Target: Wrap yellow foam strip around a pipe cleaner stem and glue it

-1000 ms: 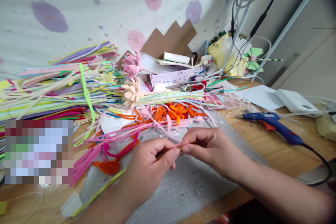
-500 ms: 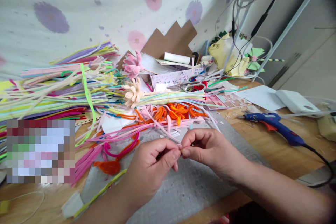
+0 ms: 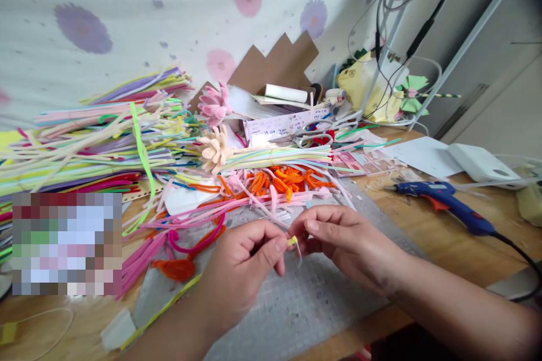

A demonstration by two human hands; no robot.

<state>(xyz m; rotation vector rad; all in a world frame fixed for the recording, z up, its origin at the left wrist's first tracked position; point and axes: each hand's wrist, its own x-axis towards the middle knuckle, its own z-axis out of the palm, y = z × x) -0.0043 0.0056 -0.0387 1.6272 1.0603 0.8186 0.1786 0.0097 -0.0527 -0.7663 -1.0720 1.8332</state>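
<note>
I have the left hand (image 3: 248,271) over the gray mat (image 3: 322,316), its thumb and forefinger pinched on a small yellow piece (image 3: 292,241). That piece pokes out past the fingertips, above the middle of the mat, and a thin pale strand (image 3: 300,256) hangs beside it. My right hand (image 3: 347,242) is also above the mat, just beside the yellow piece, fingers curled and thumb lying near the forefinger; I can't tell whether those fingers grip or touch anything.

The mat lies on a wooden counter (image 3: 398,214). Across its far edge I've got pale pink fuzzy stems with orange looped ones (image 3: 288,180) on top. An orange leaf-like shape (image 3: 173,269) sits at the mat's left side, with darker pink stems (image 3: 141,268) beside it, and a yellow-green stem (image 3: 169,307) runs along the mat's near left part.

Left of the mat and beyond it is a big heap of many-colored stems (image 3: 84,152). Past the far edge I see a cream flower (image 3: 215,149), a pink flower (image 3: 214,106) and scissors (image 3: 311,138), with brown cardboard (image 3: 275,70) standing farther back. Right of the mat, a blue glue gun (image 3: 449,203) rests on its side, and beyond it are a white sheet (image 3: 423,155) and a white box-like thing (image 3: 483,163). A pixelated patch hides what's left of the mat.
</note>
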